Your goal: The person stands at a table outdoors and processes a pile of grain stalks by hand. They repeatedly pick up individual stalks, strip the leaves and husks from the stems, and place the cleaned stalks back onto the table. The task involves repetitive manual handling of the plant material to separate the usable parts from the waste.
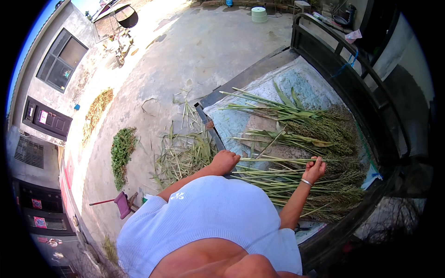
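Note:
My left hand point(225, 162) is closed in a fist at the cut end of a pale green stalk that looks like broomcorn point(278, 160). Further along, close to the bushy heads, my right hand point(314, 170) pinches the same stalk with its fingers raised; a silver bangle circles that wrist. Under and beside my hands lies a thick layer of such stalks point(273, 176), their brownish-green seed heads point(343, 185) pointing right. Two more bundles, an upper one point(296, 111) with broad leaves and a middle one point(296, 138), lie farther away. What my left palm covers is hidden.
The stalks rest on a blue-white sheet point(232, 121) in a cart bed with dark metal rails point(343, 69). Stripped leaves and stalk pieces point(183, 155) litter the concrete at left. Beyond are a green plant heap point(122, 157), a purple dustpan point(122, 205) and a pale green stool point(259, 15).

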### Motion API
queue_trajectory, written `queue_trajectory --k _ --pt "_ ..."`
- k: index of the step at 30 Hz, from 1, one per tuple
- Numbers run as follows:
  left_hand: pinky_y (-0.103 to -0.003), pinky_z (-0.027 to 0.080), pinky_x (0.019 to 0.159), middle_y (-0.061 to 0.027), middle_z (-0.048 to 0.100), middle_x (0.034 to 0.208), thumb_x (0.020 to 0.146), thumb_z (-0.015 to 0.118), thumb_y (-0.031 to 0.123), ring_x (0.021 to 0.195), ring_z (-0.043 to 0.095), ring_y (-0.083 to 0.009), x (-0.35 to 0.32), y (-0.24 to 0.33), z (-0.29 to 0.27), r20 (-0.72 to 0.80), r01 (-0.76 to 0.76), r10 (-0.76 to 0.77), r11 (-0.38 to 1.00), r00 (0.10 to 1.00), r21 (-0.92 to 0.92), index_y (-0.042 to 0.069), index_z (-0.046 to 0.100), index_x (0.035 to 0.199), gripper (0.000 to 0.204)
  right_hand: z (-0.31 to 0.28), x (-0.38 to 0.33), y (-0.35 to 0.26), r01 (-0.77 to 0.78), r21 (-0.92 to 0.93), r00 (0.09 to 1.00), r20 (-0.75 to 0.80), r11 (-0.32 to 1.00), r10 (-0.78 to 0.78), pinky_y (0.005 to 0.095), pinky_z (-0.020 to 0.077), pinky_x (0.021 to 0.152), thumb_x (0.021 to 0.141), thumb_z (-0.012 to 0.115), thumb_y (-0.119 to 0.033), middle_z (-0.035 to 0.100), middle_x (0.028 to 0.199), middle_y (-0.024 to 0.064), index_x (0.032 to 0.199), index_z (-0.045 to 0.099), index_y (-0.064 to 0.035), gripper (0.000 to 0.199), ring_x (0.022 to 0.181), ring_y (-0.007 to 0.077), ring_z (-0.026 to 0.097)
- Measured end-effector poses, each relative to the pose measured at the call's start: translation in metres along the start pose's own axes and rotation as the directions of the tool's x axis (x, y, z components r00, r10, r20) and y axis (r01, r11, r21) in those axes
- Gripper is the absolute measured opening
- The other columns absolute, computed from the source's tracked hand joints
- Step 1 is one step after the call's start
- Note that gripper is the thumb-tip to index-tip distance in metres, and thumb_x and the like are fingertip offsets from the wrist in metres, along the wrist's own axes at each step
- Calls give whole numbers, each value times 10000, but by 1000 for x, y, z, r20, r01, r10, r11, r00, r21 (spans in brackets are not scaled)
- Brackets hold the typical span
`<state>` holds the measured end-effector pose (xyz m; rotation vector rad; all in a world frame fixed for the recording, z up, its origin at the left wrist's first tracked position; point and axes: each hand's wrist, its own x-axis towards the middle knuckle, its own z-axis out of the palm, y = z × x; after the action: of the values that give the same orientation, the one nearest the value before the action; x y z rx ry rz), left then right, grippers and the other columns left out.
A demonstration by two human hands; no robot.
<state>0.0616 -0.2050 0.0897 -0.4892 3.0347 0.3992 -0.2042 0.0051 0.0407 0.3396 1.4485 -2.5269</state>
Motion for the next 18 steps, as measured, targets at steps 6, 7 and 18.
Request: queue_trajectory --k 6,7,18 --pt "-439 453 561 -145 554 708 709 483 119 652 564 -345 -12 2 37 147 44 -29 994 989 -99 29 515 735 99 -12 3 -4 12 -32 991 135 999 -8 217 312 379 872 486 -139 549 713 67 710 381 -66 206 465 61 396" --pt "-439 447 559 -151 545 690 701 492 119 640 557 -351 -13 -1 45 158 38 -18 992 987 -122 27 510 721 96 -13 3 -6 8 -28 989 151 1000 -4 216 321 382 874 480 -131 548 711 66 728 404 -63 178 466 62 400" --pt "-286 391 361 -65 546 543 778 411 123 407 505 -156 -54 -127 93 421 695 -655 229 628 -682 6 598 705 232 -44 26 -44 7 345 958 266 939 -105 183 353 451 890 454 -151 513 703 29 958 518 -34 149 527 57 399"
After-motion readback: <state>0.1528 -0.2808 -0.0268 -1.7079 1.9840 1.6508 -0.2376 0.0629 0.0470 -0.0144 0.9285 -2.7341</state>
